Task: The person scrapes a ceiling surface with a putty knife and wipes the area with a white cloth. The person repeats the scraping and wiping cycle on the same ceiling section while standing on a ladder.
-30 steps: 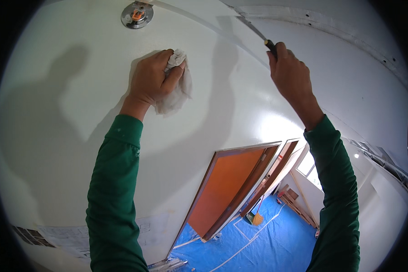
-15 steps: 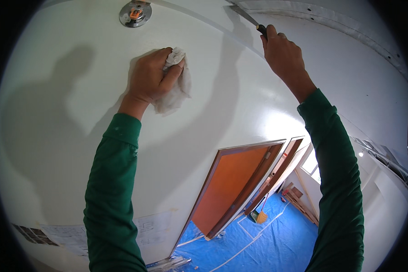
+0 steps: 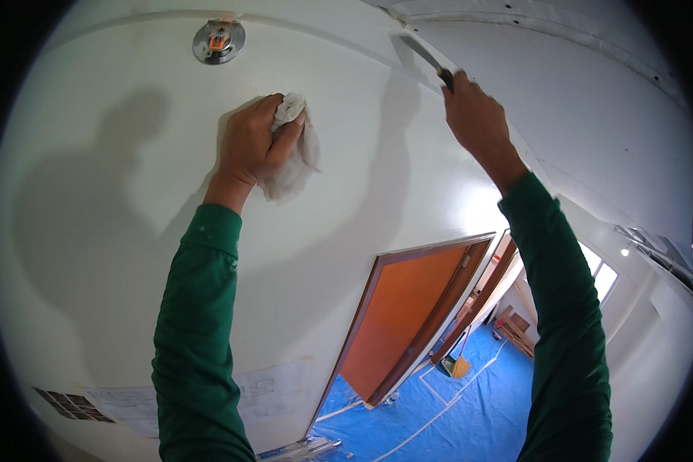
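My left hand is raised against the white ceiling and grips a crumpled white cloth, pressing it to the surface. My right hand is closed around the dark handle of a putty knife, whose thin blade lies against the seam where the ceiling meets a white wall panel. Both arms wear green sleeves. A round metal ceiling fitting with an orange centre sits just above and left of my left hand.
An orange door in a brown frame stands below. Blue sheeting covers the floor, with a broom and wooden pieces lying on it. Paper sheets are stuck to the wall at lower left. A bright window is on the right.
My right hand with the putty knife has slid up and to the left along the seam. My left hand and the cloth have stayed in about the same place.
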